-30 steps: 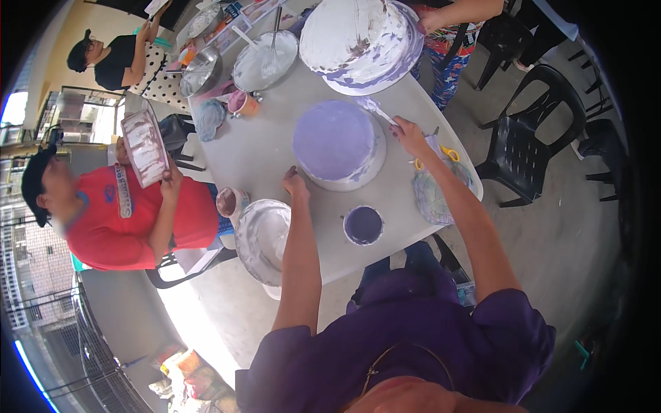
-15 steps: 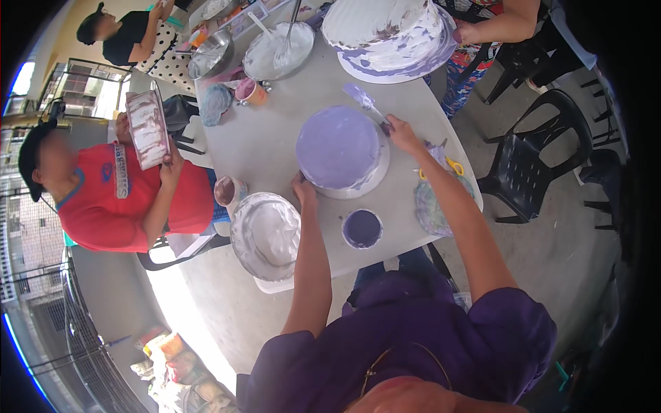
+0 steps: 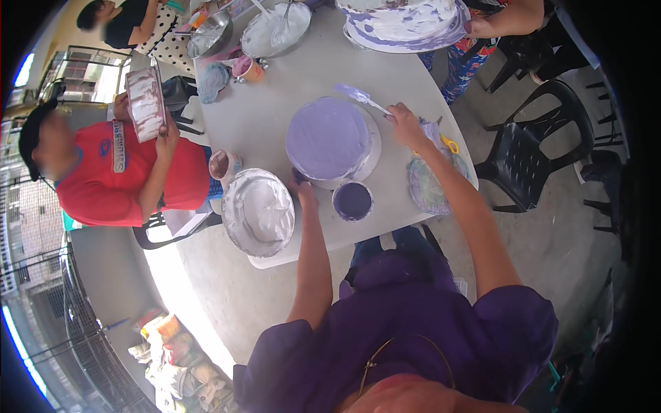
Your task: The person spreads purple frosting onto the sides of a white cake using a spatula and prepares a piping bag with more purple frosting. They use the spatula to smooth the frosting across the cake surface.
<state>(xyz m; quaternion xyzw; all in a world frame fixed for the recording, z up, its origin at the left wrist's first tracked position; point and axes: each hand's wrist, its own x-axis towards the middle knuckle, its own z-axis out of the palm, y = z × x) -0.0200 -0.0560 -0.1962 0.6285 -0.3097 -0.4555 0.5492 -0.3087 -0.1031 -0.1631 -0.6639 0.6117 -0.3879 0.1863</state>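
Note:
A round cake (image 3: 329,136) covered in lilac icing sits on a white cake board (image 3: 372,153) in front of me. My right hand (image 3: 405,125) is closed around the handle of an icing spatula (image 3: 354,92). Lilac icing coats its blade, which is held beyond the cake's far right side, apart from the cake. At the near left edge of the board, my left hand (image 3: 303,187) has its fingers curled at the rim, partly hidden by it. Just nearer than the cake stands a tub of dark purple icing (image 3: 353,202).
A bowl of white icing (image 3: 259,213) stands left of my left forearm. Yellow-handled scissors (image 3: 449,144) and a crumpled plastic bag (image 3: 428,186) lie at right. Across the table (image 3: 406,76), another person holds a large cake (image 3: 406,26); one in red at left holds a smaller cake (image 3: 145,103).
My right hand has shifted slightly right from the cake, and the spatula lies at a flatter angle. The large cake across the table has moved farther away. The whole view has shifted a little.

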